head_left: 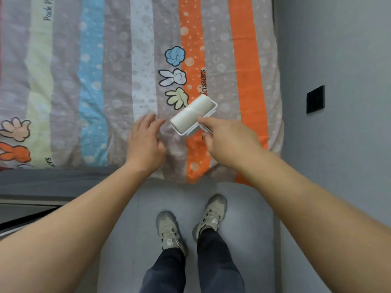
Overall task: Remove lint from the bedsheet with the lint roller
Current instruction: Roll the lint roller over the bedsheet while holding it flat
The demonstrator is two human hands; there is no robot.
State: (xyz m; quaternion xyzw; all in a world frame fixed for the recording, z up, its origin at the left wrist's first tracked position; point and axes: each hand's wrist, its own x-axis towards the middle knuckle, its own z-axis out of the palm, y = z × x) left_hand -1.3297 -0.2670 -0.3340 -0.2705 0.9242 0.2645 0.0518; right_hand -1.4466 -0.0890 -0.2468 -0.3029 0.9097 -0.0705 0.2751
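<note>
Bed: striped bedsheet on top, lint roller on it.

I read "Scissors" on the bedsheet, along its orange stripe. The pale yellow stripe carries "Pack Pa", cut off at the top edge, and lower down a fragment, "ors".

Lint roller handle: concealed inside the right hand. Bedsheet: cut off at the top and left edges; lint on it too fine to discern. Black wall plate: blurred, type undeterminable.
</note>
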